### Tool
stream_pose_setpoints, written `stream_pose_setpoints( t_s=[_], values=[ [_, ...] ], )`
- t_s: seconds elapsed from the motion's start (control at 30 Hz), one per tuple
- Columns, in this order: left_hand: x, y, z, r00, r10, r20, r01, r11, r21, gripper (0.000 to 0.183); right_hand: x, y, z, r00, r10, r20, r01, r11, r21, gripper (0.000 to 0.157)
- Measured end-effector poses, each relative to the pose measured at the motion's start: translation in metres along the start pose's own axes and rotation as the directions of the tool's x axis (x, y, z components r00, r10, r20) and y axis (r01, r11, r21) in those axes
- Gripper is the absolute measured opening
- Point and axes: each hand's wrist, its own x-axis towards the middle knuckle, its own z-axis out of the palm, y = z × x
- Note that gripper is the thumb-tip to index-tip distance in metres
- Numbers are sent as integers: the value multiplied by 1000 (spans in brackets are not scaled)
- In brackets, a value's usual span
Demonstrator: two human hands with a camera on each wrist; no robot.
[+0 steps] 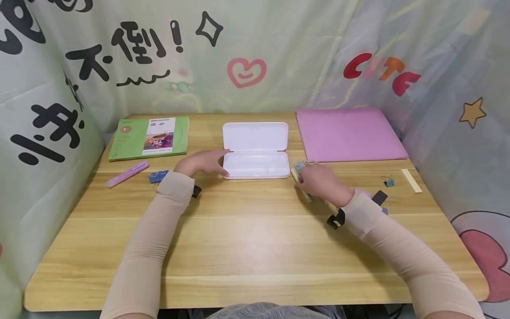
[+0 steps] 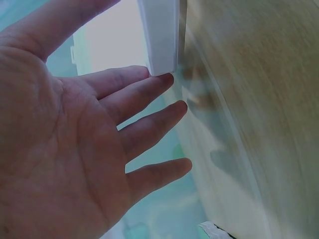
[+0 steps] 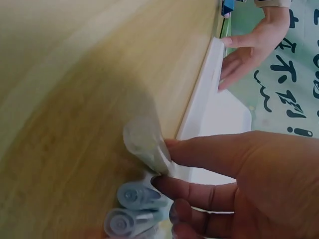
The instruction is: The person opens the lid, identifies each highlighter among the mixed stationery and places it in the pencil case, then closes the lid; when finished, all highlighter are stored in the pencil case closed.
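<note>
A white pencil case lies open and empty at the middle of the table, its lid tipped back. My left hand touches the left end of the case, the fingers straight and spread in the left wrist view. Just past the right end, my right hand pinches a pale pen between thumb and index finger. Beside it in the right wrist view lie pens with bluish ends, partly hidden by the curled fingers.
On the left are a green book, a pink pen-like stick and a blue item. A pink folder lies back right. Nearer are a teal binder clip, a cream strip and a black piece.
</note>
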Motion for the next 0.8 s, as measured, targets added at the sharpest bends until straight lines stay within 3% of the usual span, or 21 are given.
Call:
stream_pose_setpoints(
  t_s=[0.27, 0.43, 0.6, 0.8],
  values=[
    [0, -3, 1, 1000, 7, -13, -8, 1000, -19, 86, 0, -7, -1, 1000, 25, -5, -25, 1000, -18, 33],
    [-1, -4, 1, 1000, -6, -4, 6, 1000, -19, 87, 3, -11, -9, 998, 28, -64, -27, 1000, 6, 29],
    [-2, -2, 0, 1000, -7, -4, 7, 1000, -18, 87, 18, -18, -22, 992, 19, -128, -22, 1000, -16, 24],
    [-3, -2, 0, 1000, 3, -5, -3, 1000, -20, 87, 41, -27, -27, 989, -22, -149, 17, 999, -33, 19]
  ],
)
